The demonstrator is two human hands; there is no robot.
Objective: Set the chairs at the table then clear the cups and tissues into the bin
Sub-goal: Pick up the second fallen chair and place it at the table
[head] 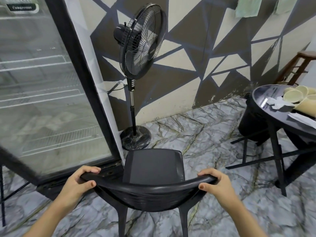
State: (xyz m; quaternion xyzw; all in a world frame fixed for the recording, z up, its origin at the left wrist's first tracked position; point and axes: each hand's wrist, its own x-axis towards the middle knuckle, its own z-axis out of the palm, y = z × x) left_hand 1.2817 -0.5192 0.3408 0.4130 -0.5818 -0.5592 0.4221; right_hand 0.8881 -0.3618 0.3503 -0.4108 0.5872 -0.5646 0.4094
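Observation:
A black plastic chair (153,166) stands in front of me, its seat facing away. My left hand (80,181) grips the left end of its curved backrest and my right hand (216,183) grips the right end. The round black table (266,100) is at the far right. On it lie several cream paper cups (293,96) and crumpled white tissues (277,103). A black bin (251,124) stands on the floor behind the table, partly hidden by the tabletop.
A black pedestal fan (140,47) stands by the patterned wall just beyond the chair. A glass-door fridge (42,82) fills the left. A wooden stool (297,65) is at the far right. Marble-pattern floor lies between chair and table.

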